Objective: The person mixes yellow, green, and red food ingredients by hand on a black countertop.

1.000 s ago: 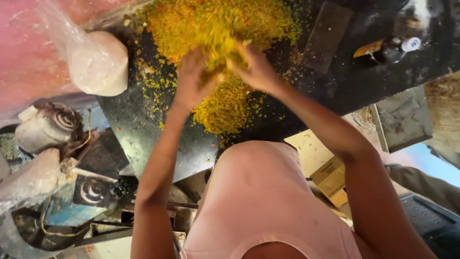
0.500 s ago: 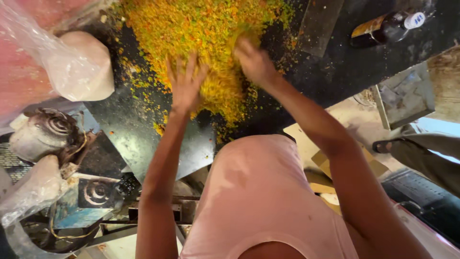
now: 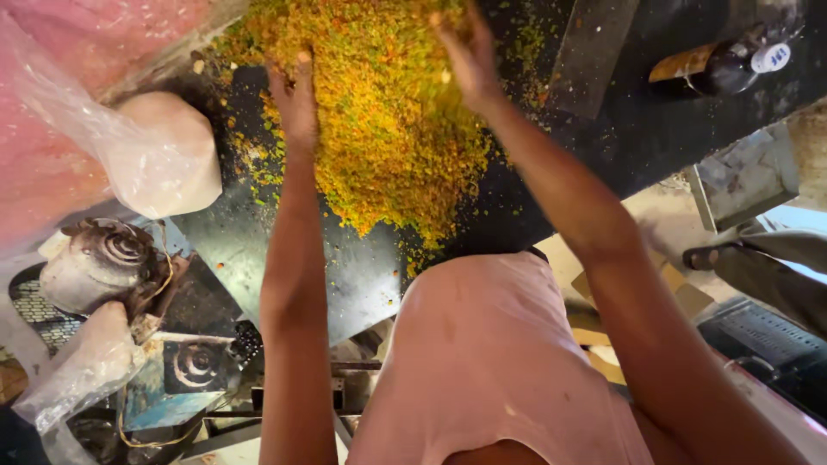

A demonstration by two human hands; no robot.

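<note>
A big heap of yellow, orange and green crumbly mix [image 3: 379,129] lies spread on a black flat surface [image 3: 345,275]. My left hand [image 3: 295,96] reaches into the left side of the heap, fingers pressed down into the crumbs. On the heap's right side, my right hand [image 3: 465,53] sits with its fingers dug into the mix, partly cut off by the top edge. Both arms stretch forward over my pink shirt [image 3: 500,362]. Whether either hand grips any mix is hidden.
A clear plastic bag of pale stuff [image 3: 164,155] lies left of the heap. A dark bottle [image 3: 732,62] lies at the top right. Metal burners [image 3: 103,258] and another bag [image 3: 77,362] sit at the lower left. Someone's foot in a sandal [image 3: 715,254] shows at right.
Both hands have pushed forward from the near edge of the heap toward its far part, spreading apart. The heap now looks flatter and wider.
</note>
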